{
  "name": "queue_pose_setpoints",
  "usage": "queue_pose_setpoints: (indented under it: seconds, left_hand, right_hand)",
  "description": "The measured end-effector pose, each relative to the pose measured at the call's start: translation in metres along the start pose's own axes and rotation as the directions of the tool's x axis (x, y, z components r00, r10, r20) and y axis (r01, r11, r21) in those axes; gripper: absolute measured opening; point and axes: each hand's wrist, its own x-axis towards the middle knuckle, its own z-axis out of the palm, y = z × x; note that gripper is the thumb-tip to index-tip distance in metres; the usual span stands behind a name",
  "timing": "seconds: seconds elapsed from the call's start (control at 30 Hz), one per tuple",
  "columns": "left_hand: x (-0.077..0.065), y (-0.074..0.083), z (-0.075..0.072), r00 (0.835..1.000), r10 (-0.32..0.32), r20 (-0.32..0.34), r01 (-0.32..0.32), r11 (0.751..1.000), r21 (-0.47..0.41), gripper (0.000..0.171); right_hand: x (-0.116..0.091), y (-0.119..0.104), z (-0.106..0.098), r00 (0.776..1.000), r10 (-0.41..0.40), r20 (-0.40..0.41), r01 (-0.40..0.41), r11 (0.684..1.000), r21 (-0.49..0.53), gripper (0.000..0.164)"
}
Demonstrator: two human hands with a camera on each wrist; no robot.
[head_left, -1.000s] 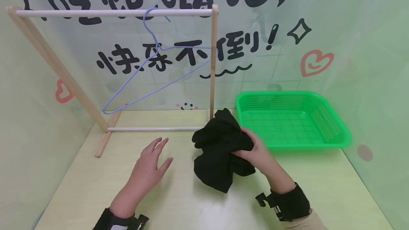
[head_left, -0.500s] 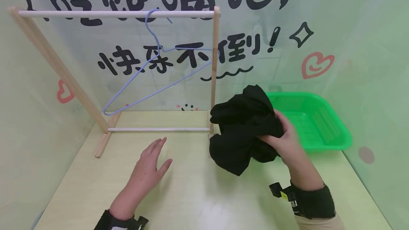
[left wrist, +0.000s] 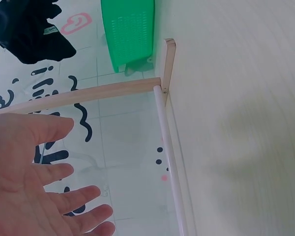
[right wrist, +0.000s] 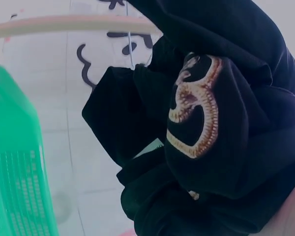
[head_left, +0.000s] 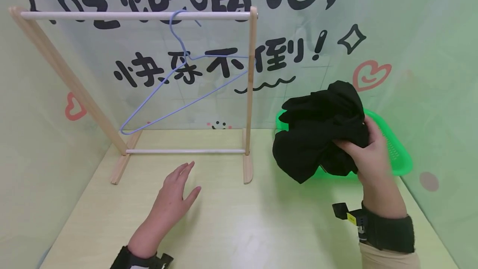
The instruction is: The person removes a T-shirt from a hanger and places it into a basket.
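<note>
A bunched black garment (head_left: 317, 132) hangs above the green basket (head_left: 401, 157), gripped by my right hand (head_left: 373, 157) with the thumb in front. In the right wrist view a pale printed design shows on the dark cloth (right wrist: 255, 147); whether it is a shirt cannot be told. Over the table, left of centre, my left hand (head_left: 173, 196) holds nothing, its fingers spread and relaxed. The left wrist view shows that palm (left wrist: 19, 177) apart from everything, with the wooden rack beyond it. Much of the basket lies hidden behind the cloth.
A wooden rack (head_left: 249, 94) stands at the back left. From its white top rod (head_left: 112, 15) hangs a blue wire hanger (head_left: 149, 94). The table (head_left: 231, 219) meets a printed wall sheet (head_left: 317, 78) behind and at the sides.
My right hand has carried the black garment to the right and upward, from beside the rack's right foot to over the green basket. The left hand stays almost still.
</note>
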Motion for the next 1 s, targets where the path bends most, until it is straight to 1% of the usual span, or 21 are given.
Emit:
queue_pose_setpoints:
  seconds: [0.1,0.27,0.33,0.4,0.47,0.57,0.63,0.7,0.77,0.9,1.0]
  left_hand:
    - [0.000,0.000,0.000,1.000,0.004,-0.005,-0.004,1.000,0.007,0.067]
    - [-0.001,-0.001,0.000,1.000,0.010,-0.010,-0.010,1.000,0.018,0.066]
    - [-0.001,-0.001,0.000,1.000,0.010,-0.009,-0.010,1.000,0.018,0.066]
    - [-0.001,-0.001,0.001,1.000,0.007,-0.004,-0.007,1.000,0.014,0.067]
    - [-0.001,-0.001,0.001,1.000,0.007,0.000,-0.007,1.000,0.011,0.067]
    - [-0.002,-0.001,0.002,1.000,0.007,0.007,-0.007,1.000,0.009,0.067]
    - [-0.002,-0.001,0.003,1.000,0.009,0.007,-0.009,1.000,0.009,0.067]
    - [-0.003,-0.001,0.003,1.000,0.012,0.005,-0.012,1.000,0.009,0.067]
    - [-0.003,-0.001,0.003,1.000,0.016,0.002,-0.016,1.000,0.007,0.066]
    - [-0.002,0.000,0.002,1.000,0.016,0.004,-0.016,1.000,0.009,0.066]
    - [-0.002,0.000,0.002,1.000,0.015,0.011,-0.015,1.000,0.011,0.067]
  right_hand:
    - [0.004,-0.001,-0.005,0.999,0.022,-0.026,-0.022,1.000,0.002,0.052]
    - [0.014,0.004,-0.011,0.991,0.073,-0.109,-0.077,0.996,-0.034,0.058]
    - [0.019,0.010,-0.013,0.985,0.088,-0.146,-0.100,0.992,-0.078,0.059]
    - [0.024,0.017,-0.016,0.979,0.095,-0.183,-0.123,0.981,-0.149,0.061]
    - [0.028,0.025,-0.020,0.973,0.086,-0.212,-0.140,0.957,-0.255,0.061]
    - [0.031,0.038,-0.024,0.969,0.076,-0.235,-0.171,0.893,-0.415,0.064]
    - [0.032,0.046,-0.026,0.969,0.071,-0.237,-0.183,0.851,-0.492,0.066]
    - [0.033,0.052,-0.026,0.969,0.083,-0.235,-0.200,0.821,-0.535,0.071]
    - [0.033,0.059,-0.026,0.971,0.092,-0.223,-0.204,0.804,-0.559,0.075]
    - [0.033,0.073,-0.028,0.979,0.093,-0.179,-0.185,0.773,-0.607,0.079]
    - [0.035,0.084,-0.030,0.985,0.099,-0.138,-0.166,0.731,-0.662,0.078]
